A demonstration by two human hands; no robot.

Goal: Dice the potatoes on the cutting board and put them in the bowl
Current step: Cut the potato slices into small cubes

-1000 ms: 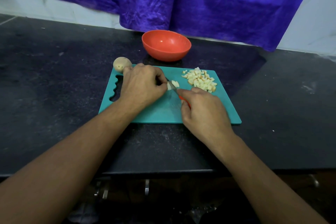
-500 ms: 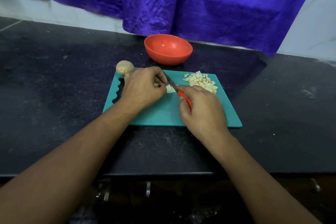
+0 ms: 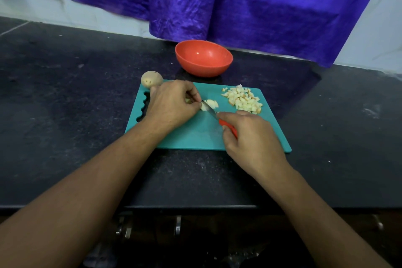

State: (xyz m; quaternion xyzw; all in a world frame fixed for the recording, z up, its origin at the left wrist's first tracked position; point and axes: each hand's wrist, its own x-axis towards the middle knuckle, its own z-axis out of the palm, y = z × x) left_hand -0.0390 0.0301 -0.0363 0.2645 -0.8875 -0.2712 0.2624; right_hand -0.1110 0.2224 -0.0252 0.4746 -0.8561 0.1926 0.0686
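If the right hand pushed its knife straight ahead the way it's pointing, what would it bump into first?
Probably the potato piece at the tip of the knife, which the left hand holds down; its fingertips sit just beyond. The right hand points toward the far left, though depth is hard to judge.

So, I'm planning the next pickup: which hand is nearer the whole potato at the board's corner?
Left. The left hand, holding the potato piece, sits just in front of the whole potato; the right hand grips the knife well off to its right.
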